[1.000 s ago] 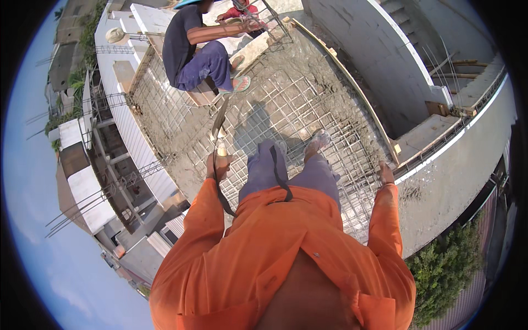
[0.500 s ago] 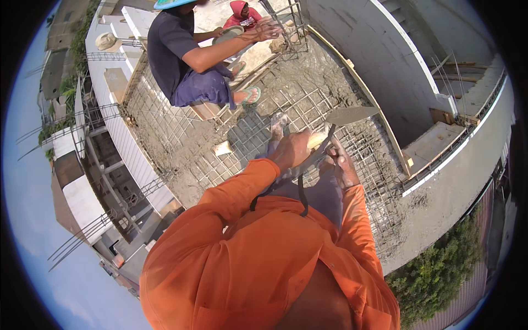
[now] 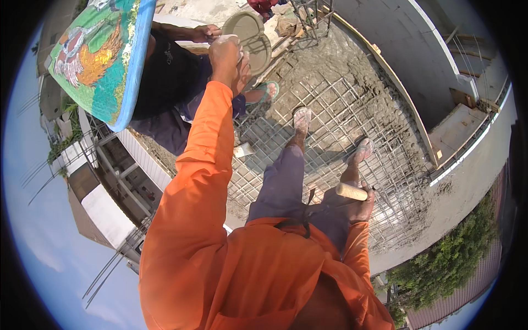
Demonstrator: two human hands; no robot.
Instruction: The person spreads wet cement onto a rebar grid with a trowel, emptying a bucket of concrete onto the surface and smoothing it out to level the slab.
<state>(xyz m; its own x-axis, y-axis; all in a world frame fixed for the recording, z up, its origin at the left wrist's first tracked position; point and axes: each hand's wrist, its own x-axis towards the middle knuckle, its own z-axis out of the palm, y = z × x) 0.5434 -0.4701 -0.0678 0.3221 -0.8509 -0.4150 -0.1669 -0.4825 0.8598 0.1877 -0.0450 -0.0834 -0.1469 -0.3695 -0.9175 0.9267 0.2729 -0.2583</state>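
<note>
My left hand [image 3: 224,59] reaches far forward, its fingers closed at the near-left rim of a round grey bucket [image 3: 247,30] coated with cement. A co-worker's hand [image 3: 204,34] is at that bucket's left side. Low on the right, beside my thigh, my right hand [image 3: 362,207] is closed around the pale wooden handle [image 3: 351,191] of a trowel; its blade is hidden from view. My feet stand on a steel rebar grid [image 3: 330,113] partly sunk in wet concrete [image 3: 352,66].
The co-worker, under a wide painted hat [image 3: 99,55], sits close on my left. A small pale block [image 3: 243,149] rests on the rebar. A wooden form board [image 3: 393,88] edges the slab at right, along a grey wall [image 3: 396,41]. Upright rebar [image 3: 313,16] stands ahead.
My left hand has let go of the trowel and moved forward to the bucket. The trowel is now in my right hand, lower and closer to me. The co-worker and bucket appear nearer.
</note>
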